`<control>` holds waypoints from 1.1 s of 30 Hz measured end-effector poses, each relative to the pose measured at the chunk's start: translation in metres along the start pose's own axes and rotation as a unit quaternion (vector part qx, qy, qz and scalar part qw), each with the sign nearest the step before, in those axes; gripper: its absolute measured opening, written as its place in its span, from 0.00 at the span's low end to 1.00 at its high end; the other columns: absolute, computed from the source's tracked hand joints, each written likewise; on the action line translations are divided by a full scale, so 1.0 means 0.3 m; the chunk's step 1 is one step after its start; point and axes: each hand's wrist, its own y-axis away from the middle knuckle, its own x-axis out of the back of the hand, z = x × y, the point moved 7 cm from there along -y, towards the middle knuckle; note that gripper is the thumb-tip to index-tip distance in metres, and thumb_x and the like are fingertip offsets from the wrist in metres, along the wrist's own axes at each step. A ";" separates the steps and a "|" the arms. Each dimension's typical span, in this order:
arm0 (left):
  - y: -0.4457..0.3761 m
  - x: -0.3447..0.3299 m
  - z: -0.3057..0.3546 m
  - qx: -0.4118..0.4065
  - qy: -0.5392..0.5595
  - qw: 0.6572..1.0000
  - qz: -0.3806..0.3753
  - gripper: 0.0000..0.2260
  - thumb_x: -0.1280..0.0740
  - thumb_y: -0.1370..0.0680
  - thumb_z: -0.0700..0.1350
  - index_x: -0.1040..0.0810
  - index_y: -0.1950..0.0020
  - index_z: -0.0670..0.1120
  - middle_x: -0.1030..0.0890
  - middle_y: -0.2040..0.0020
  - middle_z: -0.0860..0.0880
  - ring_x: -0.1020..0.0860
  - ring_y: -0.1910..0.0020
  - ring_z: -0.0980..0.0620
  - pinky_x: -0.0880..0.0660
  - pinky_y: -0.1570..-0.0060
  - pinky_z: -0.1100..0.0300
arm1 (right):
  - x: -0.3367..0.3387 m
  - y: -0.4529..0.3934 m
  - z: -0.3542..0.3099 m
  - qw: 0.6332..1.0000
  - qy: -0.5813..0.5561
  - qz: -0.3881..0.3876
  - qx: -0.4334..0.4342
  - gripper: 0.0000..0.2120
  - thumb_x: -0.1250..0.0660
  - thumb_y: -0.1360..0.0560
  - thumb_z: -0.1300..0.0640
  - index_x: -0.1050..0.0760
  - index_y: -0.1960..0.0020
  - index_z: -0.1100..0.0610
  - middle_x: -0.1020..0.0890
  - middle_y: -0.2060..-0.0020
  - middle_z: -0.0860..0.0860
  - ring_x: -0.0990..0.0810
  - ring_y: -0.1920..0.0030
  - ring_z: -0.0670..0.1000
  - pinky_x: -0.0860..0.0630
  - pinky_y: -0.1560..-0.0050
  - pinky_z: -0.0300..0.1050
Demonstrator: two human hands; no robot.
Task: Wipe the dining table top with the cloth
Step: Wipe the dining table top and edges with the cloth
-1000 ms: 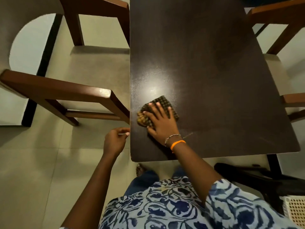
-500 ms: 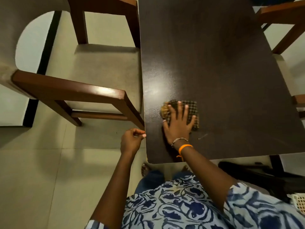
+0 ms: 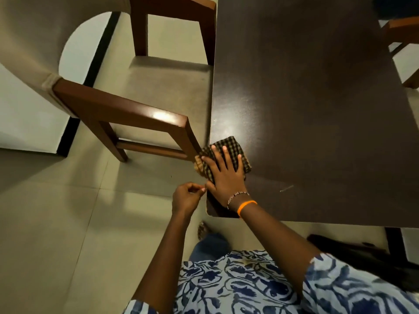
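Note:
A dark brown dining table top (image 3: 306, 105) fills the right half of the view. A folded dark checked cloth (image 3: 235, 148) lies at the table's left edge near the front corner, partly hanging over the edge. My right hand (image 3: 224, 175) lies flat on the cloth with fingers spread, pressing it down. My left hand (image 3: 187, 197) hovers just off the left edge beside the front corner, fingers curled together, thumb and forefinger pinched; I cannot tell if anything is in it.
A wooden chair (image 3: 127, 109) with a beige seat stands tight against the table's left side, its armrest end close to the cloth. Another wooden chair (image 3: 403, 37) sits at the far right. A small pale scrap (image 3: 286, 188) lies on the table near the front edge.
My right hand has slid the cloth leftward from further in on the table to its left edge, where it now overhangs. My left hand has stayed by the front corner.

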 end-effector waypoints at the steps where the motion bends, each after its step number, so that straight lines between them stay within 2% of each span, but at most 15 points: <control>1: 0.005 -0.001 -0.011 0.008 0.002 1.000 0.005 0.04 0.30 0.27 0.40 0.17 0.54 0.42 0.16 0.54 0.42 0.20 0.55 0.46 0.23 0.46 0.50 | -0.010 0.036 0.002 1.000 0.004 -0.001 0.021 0.32 0.41 0.26 0.45 0.47 0.25 0.45 0.54 0.23 0.49 0.61 0.23 0.55 0.64 0.29 0.65; 4: 0.035 -0.010 -0.029 0.017 0.029 0.999 0.010 0.03 0.31 0.26 0.40 0.18 0.56 0.42 0.17 0.56 0.42 0.20 0.55 0.46 0.23 0.47 0.50 | -0.009 0.106 0.060 0.998 0.028 -0.001 0.056 0.31 0.41 0.26 0.45 0.47 0.25 0.45 0.51 0.23 0.48 0.57 0.23 0.54 0.60 0.27 0.65; 6: 0.054 -0.011 -0.035 0.011 0.044 0.999 0.008 0.04 0.32 0.25 0.39 0.19 0.53 0.40 0.18 0.56 0.43 0.21 0.58 0.49 0.23 0.52 0.53 | 0.016 0.136 0.126 0.999 0.025 0.012 0.034 0.31 0.40 0.27 0.46 0.45 0.26 0.45 0.49 0.23 0.48 0.55 0.23 0.54 0.59 0.28 0.64; 10: 0.081 -0.019 -0.035 -0.001 0.059 0.998 -0.008 0.09 0.34 0.25 0.35 0.20 0.46 0.38 0.20 0.54 0.45 0.23 0.58 0.52 0.25 0.59 0.65 | 0.080 0.225 0.345 0.996 0.017 0.044 -0.080 0.32 0.37 0.28 0.50 0.42 0.26 0.46 0.47 0.23 0.49 0.53 0.23 0.54 0.56 0.28 0.64; 14: 0.080 -0.025 -0.036 0.000 0.072 0.997 -0.014 0.10 0.34 0.25 0.33 0.21 0.44 0.36 0.20 0.52 0.44 0.23 0.54 0.49 0.25 0.58 0.65 | 0.152 0.341 0.588 0.971 -0.002 0.090 -0.221 0.31 0.35 0.27 0.52 0.42 0.26 0.47 0.46 0.23 0.49 0.51 0.23 0.54 0.53 0.28 0.65; 16: 0.076 -0.027 -0.034 0.001 0.073 0.997 -0.010 0.09 0.35 0.25 0.33 0.21 0.45 0.36 0.20 0.52 0.44 0.23 0.53 0.48 0.26 0.58 0.64 | 0.158 0.370 0.631 0.953 -0.021 0.100 -0.287 0.31 0.37 0.27 0.52 0.43 0.26 0.47 0.47 0.23 0.50 0.53 0.23 0.54 0.54 0.28 0.66; 19: 0.071 -0.028 -0.035 0.007 0.076 0.997 -0.003 0.08 0.35 0.25 0.33 0.21 0.47 0.37 0.20 0.53 0.44 0.23 0.55 0.48 0.26 0.58 0.64 | 0.135 0.346 0.551 0.930 -0.038 0.107 -0.351 0.32 0.37 0.26 0.52 0.45 0.25 0.49 0.51 0.23 0.51 0.56 0.23 0.56 0.56 0.29 0.68; 20: 0.070 -0.029 -0.037 0.007 0.077 0.997 0.000 0.08 0.35 0.25 0.33 0.21 0.47 0.37 0.20 0.53 0.44 0.23 0.55 0.49 0.26 0.58 0.64 | 0.120 0.323 0.492 0.931 -0.038 0.103 -0.347 0.33 0.38 0.27 0.52 0.46 0.25 0.48 0.52 0.23 0.51 0.57 0.23 0.57 0.57 0.29 0.69; 22: 0.074 -0.031 -0.041 0.002 0.084 0.996 0.005 0.08 0.35 0.24 0.33 0.21 0.46 0.36 0.21 0.53 0.43 0.24 0.57 0.50 0.26 0.58 0.64 | 0.069 0.263 0.325 0.956 -0.030 0.076 -0.283 0.34 0.39 0.27 0.50 0.49 0.24 0.47 0.55 0.23 0.53 0.60 0.24 0.58 0.61 0.31 0.69; 24: 0.088 -0.037 -0.053 0.002 0.094 0.996 0.011 0.10 0.36 0.23 0.34 0.22 0.43 0.36 0.20 0.50 0.42 0.23 0.55 0.49 0.25 0.56 0.61 | -0.003 0.209 0.116 0.984 -0.029 0.042 -0.172 0.33 0.41 0.25 0.48 0.51 0.24 0.47 0.57 0.23 0.53 0.61 0.24 0.58 0.65 0.31 0.69; 27: 0.131 -0.047 -0.096 0.036 0.125 0.991 0.036 0.12 0.39 0.22 0.35 0.23 0.40 0.36 0.20 0.44 0.39 0.23 0.50 0.46 0.26 0.49 0.54 | -0.085 0.195 -0.093 0.999 -0.006 -0.017 -0.029 0.31 0.43 0.24 0.45 0.50 0.24 0.47 0.57 0.23 0.51 0.61 0.24 0.57 0.63 0.30 0.68; 30: 0.167 -0.052 -0.117 0.042 0.147 0.988 0.029 0.12 0.39 0.21 0.35 0.25 0.39 0.38 0.21 0.45 0.40 0.25 0.51 0.47 0.27 0.56 0.61 | -0.066 0.219 -0.035 0.999 0.017 -0.019 0.035 0.30 0.43 0.24 0.44 0.49 0.25 0.44 0.54 0.23 0.48 0.58 0.23 0.54 0.61 0.28 0.64; 33: 0.180 -0.049 -0.104 0.020 0.142 0.989 0.021 0.13 0.37 0.22 0.36 0.24 0.39 0.40 0.21 0.44 0.41 0.24 0.49 0.47 0.29 0.57 0.64 | -0.012 0.285 0.135 1.000 0.010 0.008 -0.003 0.31 0.42 0.27 0.47 0.47 0.25 0.43 0.51 0.23 0.47 0.56 0.23 0.52 0.61 0.28 0.62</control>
